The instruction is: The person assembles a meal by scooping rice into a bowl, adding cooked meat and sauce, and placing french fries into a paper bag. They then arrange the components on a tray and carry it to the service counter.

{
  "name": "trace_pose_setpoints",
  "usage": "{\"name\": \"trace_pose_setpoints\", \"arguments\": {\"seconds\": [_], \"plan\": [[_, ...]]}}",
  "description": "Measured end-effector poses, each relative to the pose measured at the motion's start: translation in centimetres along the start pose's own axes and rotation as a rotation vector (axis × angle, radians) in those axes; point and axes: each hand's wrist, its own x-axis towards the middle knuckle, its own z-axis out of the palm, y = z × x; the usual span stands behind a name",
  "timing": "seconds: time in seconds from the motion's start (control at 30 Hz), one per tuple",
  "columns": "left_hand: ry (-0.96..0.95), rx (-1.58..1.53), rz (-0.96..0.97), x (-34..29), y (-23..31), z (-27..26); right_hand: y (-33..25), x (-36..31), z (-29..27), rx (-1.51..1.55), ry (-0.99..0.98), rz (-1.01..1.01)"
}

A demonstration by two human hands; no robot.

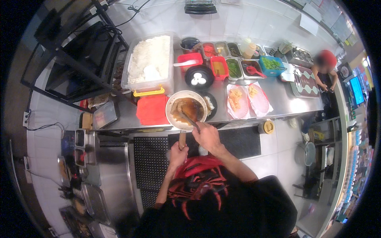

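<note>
Cream pan (186, 94) sits just beyond a person's hands at the counter's (222, 123) edge, seen from the head camera. The left hand (178, 154) grips its wooden handle (182, 139); the right hand (207, 137), near the rim, clasps a utensil (193, 123) dipped in brown contents (194, 106). Fingers cover the utensil's top. Pale food (209, 104) on a half-hidden dark plate (213, 114) is unclear.

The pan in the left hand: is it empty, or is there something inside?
Not empty: brown food lies in the pan, and its pale wall shows around it.
</note>
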Motion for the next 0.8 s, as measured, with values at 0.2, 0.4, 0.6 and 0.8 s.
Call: {"name": "trace_pose_setpoints", "arguments": {"seconds": [0.2,0.4,0.6,0.8], "plan": [[0.024,-0.054,-0.042,-0.8,-0.3,-1.4,0.9,0.0,-3.1,0.038,0.049,-0.086],[0.037,-0.049,-0.019,-2.7,-0.2,-3.2,1.7,1.0,-5.8,0.039,0.130,-0.027],[0.054,-0.056,-0.049,-4.1,-0.3,-4.1,6.6,1.7,-4.0,-0.087,0.067,-0.035],[0.076,-0.028,-0.014,-4.4,-0.3,-4.1,8.2,0.5,-1.9,-0.151,0.040,-0.042]]}}
